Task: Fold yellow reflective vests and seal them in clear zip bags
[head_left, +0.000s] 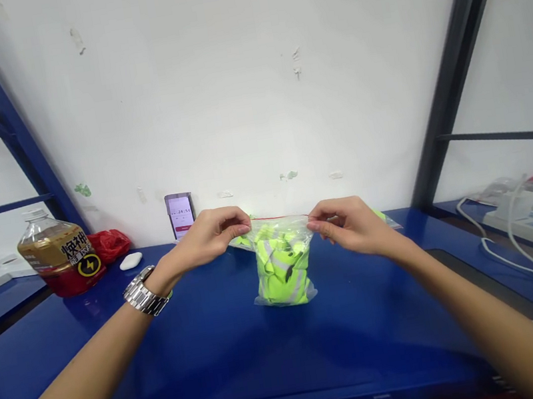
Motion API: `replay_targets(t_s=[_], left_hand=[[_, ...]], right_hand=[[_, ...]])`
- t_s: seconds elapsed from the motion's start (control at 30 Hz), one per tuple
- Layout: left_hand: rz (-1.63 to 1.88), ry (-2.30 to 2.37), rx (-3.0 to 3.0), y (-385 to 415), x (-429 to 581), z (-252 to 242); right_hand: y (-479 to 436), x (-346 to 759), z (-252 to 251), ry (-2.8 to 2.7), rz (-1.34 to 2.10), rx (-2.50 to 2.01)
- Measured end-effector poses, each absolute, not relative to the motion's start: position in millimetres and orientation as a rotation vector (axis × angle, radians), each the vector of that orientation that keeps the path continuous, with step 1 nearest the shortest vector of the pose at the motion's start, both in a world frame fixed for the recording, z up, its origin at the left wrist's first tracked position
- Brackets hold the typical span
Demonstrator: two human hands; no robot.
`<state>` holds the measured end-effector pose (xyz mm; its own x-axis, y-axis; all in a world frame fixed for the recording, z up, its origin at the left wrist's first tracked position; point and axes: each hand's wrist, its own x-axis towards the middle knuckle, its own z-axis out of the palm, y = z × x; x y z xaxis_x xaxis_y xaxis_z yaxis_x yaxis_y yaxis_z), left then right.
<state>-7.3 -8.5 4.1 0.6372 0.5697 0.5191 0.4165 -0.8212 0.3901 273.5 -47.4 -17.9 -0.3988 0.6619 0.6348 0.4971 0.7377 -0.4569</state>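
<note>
A clear zip bag (275,226) stands upright at the middle of the blue table, with a red line along its top edge. Inside it is a folded neon-yellow vest (276,262) with silvery reflective strips. My left hand (214,235) pinches the bag's top left corner between thumb and fingers. The top right corner is pinched the same way by my right hand (351,223). Between the two hands the top edge is stretched nearly straight. A metal watch (146,293) is on my left wrist. More neon-yellow material in clear plastic (385,218) shows partly behind my hands.
On the blue table (211,363), a large drink bottle (60,252), a red plastic bag (109,244) and a white earbud case (131,260) stand left. A phone (180,213) leans by the wall. To the right lie a dark flat device (487,282) and white cables (514,265).
</note>
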Motion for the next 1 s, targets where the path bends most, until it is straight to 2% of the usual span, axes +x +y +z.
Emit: replay_targets(t_s=[0.23, 0.4, 0.7, 1.0], left_hand=[[1.132, 0.843, 2.747, -14.7, -2.6, -3.9], [1.086, 0.846, 2.963, -10.1, -3.9, -5.7], [0.914, 0.761, 3.118, -11.2, -5.3, -4.1], [0.934, 0.754, 3.162, -15.5, -2.2, -8.7]], right_hand=[[-40.1, 278.5, -31.8, -1.990, 0.188, -0.830], [-37.5, 276.6, -33.6, -2.049, -0.062, -0.899], [-35.7, 281.2, -35.6, -2.135, -0.228, -0.881], [-37.3, 283.9, -44.2, -2.196, -0.637, -0.798]])
